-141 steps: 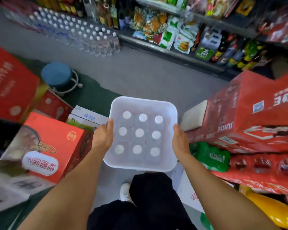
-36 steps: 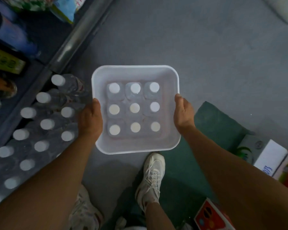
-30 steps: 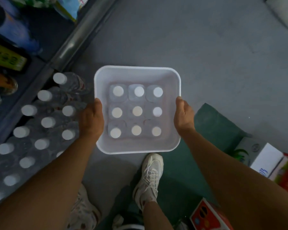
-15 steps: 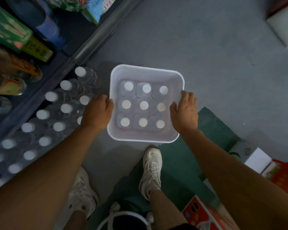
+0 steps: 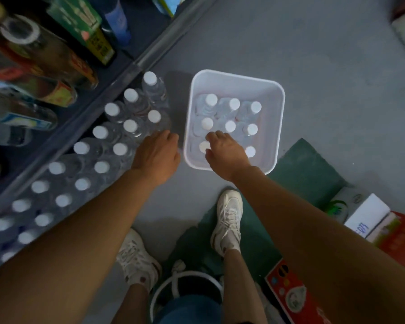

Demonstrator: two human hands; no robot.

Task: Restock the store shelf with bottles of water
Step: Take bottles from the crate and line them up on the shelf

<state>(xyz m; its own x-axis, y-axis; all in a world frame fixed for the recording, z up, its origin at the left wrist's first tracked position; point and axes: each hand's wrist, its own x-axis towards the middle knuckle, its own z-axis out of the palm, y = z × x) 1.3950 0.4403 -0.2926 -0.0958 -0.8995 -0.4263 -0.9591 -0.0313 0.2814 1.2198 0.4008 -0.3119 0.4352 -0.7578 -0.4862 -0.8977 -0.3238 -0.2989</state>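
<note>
Taking the white tub (image 5: 279, 127) on the floor as our landmark, we start far to its left, where the dark shelf (image 5: 136, 64) runs diagonally with assorted bottles lying above its edge. Between that shelf and the tub stand the stocked water bottles (image 5: 117, 127), white caps in rows, the nearest ones just beside the tub's left wall. Our left hand (image 5: 158, 156) hovers at the tub's near-left corner, fingers loosely curled and holding nothing that we can see. Inside the tub sit the tub's bottles (image 5: 232, 113), upright in a tight grid. Our right hand (image 5: 225, 152) reaches over the near row, fingers bent down around a cap; we cannot tell whether it has closed on that bottle yet. We judge the risk to be crowding: lifting one bottle from so tight a pack could drag its neighbours over, and setting it down left of the tub could topple the end of the standing rows.
</note>
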